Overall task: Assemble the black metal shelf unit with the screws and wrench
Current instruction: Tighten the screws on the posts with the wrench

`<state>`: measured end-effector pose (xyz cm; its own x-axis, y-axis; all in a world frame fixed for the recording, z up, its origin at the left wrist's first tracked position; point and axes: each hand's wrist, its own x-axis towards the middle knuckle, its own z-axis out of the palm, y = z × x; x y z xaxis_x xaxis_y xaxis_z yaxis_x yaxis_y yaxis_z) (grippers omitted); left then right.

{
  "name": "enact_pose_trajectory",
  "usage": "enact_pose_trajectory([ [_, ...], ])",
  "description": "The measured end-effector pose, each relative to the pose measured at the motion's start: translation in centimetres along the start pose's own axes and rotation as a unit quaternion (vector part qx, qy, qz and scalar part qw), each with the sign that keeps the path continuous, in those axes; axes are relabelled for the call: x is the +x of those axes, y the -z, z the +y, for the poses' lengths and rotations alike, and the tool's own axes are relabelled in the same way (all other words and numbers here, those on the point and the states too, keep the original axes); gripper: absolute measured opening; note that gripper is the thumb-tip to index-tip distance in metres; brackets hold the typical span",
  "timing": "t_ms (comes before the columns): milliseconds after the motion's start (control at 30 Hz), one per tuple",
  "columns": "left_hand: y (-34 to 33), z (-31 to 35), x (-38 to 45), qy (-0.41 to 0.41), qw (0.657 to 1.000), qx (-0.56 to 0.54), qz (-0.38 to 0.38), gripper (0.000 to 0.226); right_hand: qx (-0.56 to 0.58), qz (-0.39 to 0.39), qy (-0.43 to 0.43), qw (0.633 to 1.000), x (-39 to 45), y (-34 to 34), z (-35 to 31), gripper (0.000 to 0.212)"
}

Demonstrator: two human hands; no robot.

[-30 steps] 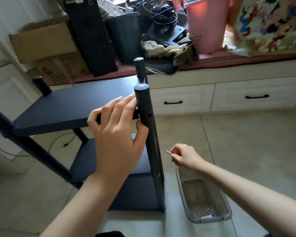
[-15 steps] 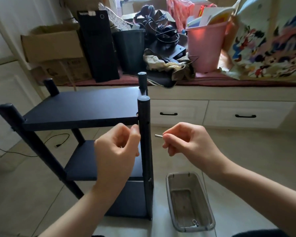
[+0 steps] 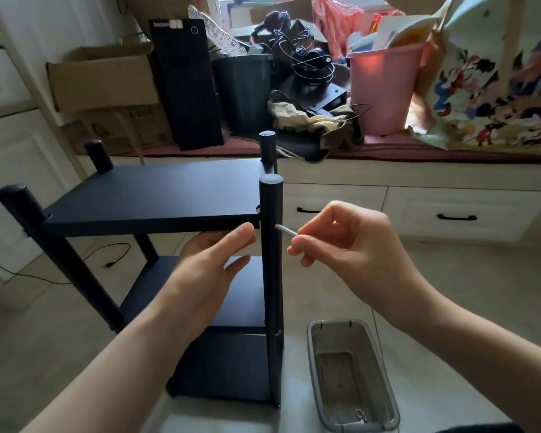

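Pointing with its tip toward the near front post [image 3: 271,276] of the black shelf unit [image 3: 156,198], a silver screw [image 3: 285,230] lies nearly level, its long axis running from the post back and slightly down into the right hand [image 3: 350,245]. That hand pinches the screw's rear end between thumb and forefinger, the other fingers loosely curled. The tip sits at the post's side, level with the top shelf [image 3: 169,189]; whether it has entered a hole cannot be told.

Left of the screw, across the post, the left hand [image 3: 210,267] is open, palm up, with straight fingers reaching under the front edge of the top shelf, fingertips just beside the post. The post stands upright, and two lower shelves show below the left hand.

Below the right wrist a clear plastic tray [image 3: 388,385] rests on the pale tiled floor [image 3: 466,292], a small metal part [image 3: 359,414] in its near end.

Beyond both hands, white drawers [image 3: 463,214] with black handles run under a ledge crowded with a cardboard box [image 3: 103,79], a black tower [image 3: 185,85], a dark bin [image 3: 244,92], a pink bucket [image 3: 384,92] and a cartoon-printed bag [image 3: 494,89].
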<state>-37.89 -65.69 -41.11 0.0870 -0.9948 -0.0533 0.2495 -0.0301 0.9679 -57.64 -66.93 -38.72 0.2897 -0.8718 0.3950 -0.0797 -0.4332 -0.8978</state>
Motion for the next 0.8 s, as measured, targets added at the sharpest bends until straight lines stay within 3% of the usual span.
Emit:
enact_pose_trajectory([
  [67,-0.1,0.0,0.4,-0.027,1.000,-0.007,-0.006,0.032,-0.030,0.003,-0.001,1.000,0.1,-0.1,0.3,0.014],
  [167,-0.1,-0.1,0.8,-0.043,0.998,-0.022,-0.026,0.018,-0.059,0.001,0.008,0.998,0.4,-0.2,0.5,0.015],
  [500,-0.2,-0.5,1.6,-0.069,0.997,-0.017,-0.020,0.050,-0.107,0.009,0.017,0.994,1.3,1.2,0.2,0.014],
  [800,-0.2,-0.9,1.7,-0.082,0.997,0.003,-0.006,0.041,-0.160,0.025,0.046,0.986,0.4,0.0,-0.2,0.014],
])
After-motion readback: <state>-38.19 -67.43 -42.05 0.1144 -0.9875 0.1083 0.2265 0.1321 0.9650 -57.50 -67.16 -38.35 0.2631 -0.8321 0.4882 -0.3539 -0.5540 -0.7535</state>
